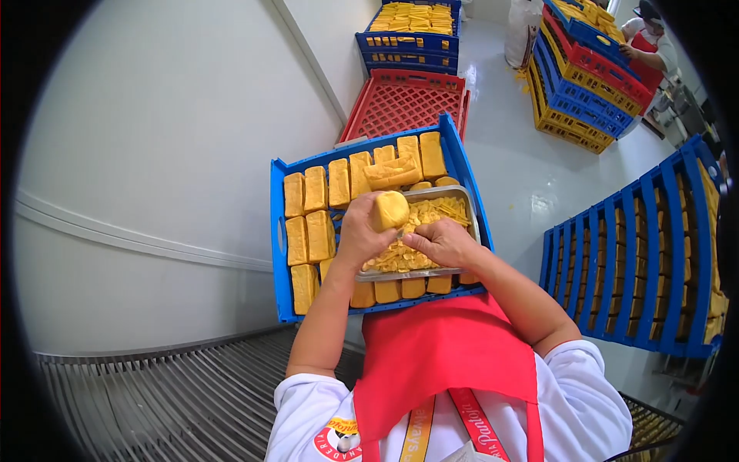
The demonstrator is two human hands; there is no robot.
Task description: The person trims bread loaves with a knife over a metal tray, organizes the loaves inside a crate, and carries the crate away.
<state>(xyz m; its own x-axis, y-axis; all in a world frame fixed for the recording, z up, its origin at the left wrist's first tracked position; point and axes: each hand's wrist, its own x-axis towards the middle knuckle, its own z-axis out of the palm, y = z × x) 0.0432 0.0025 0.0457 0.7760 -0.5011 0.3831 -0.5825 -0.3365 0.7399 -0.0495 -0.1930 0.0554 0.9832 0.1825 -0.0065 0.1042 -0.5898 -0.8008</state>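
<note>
My left hand (360,231) is closed around a small yellow bread loaf (391,209), held tilted with its pale end facing up. My right hand (446,243) is just to the right of the loaf, fingers curled and thumb pointing at it. Whatever those fingers hold, if anything, is hidden. Below both hands a metal tray (476,223) holds yellow crust trimmings (431,212). The tray rests in a blue crate (279,231) among rows of golden loaves (295,240). One loaf (392,173) lies across others behind the tray.
A red crate (408,100) stands beyond the blue one, with stacked blue crates (408,58) of bread behind. Stacked coloured crates (577,92) and a person in a red apron (645,58) are at upper right. A tall stack of blue crates (639,246) stands right, a white wall left.
</note>
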